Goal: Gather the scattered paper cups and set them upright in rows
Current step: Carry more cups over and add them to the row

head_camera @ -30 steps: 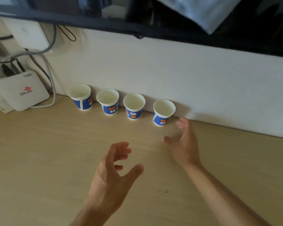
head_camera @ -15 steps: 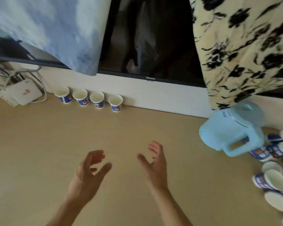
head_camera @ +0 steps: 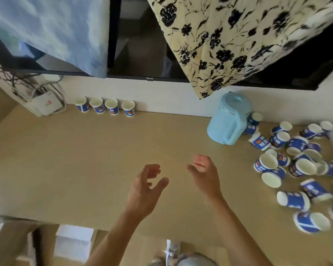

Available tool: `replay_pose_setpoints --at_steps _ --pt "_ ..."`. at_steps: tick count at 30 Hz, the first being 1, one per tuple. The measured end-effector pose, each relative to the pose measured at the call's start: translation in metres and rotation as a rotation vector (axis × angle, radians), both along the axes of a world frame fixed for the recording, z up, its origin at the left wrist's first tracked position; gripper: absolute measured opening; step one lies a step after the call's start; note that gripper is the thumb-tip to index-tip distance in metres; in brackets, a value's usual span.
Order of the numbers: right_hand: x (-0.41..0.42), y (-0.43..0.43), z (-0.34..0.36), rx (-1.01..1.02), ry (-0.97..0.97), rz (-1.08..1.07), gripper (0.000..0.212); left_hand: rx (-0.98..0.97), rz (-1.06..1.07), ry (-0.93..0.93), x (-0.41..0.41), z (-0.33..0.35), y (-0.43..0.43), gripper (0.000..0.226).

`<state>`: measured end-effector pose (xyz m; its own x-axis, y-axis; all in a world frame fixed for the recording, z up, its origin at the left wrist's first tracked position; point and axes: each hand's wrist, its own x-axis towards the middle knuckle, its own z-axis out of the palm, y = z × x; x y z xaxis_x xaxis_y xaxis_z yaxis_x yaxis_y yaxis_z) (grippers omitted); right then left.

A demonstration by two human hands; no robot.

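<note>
The left hand (head_camera: 144,191) and right hand (head_camera: 206,175) hover empty, fingers loosely spread, and a hasty grab into the tipped cups (head_camera: 296,144) heaped at the right, near the jug (head_camera: 226,121), could roll some off the surface (head_camera: 85,160).

No text reads clearly: the paper cups (head_camera: 259,142) bear white characters (too blurred), the white box (head_camera: 46,104) a red logo.
</note>
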<state>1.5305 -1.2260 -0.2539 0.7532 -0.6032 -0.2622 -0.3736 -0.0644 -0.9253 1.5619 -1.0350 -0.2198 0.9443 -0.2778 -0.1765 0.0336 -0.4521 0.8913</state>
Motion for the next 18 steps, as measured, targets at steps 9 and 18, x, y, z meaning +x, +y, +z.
replay_pose_setpoints --at_steps 9,18 --pt "-0.127 -0.072 0.01 0.014 0.025 -0.186 0.041 -0.077 -0.173 0.032 -0.092 0.008 -0.086 0.026" --pt "-0.201 -0.181 -0.017 -0.05 0.063 -0.198 0.047 -0.054 -0.182 0.049 -0.143 -0.001 -0.198 0.029"
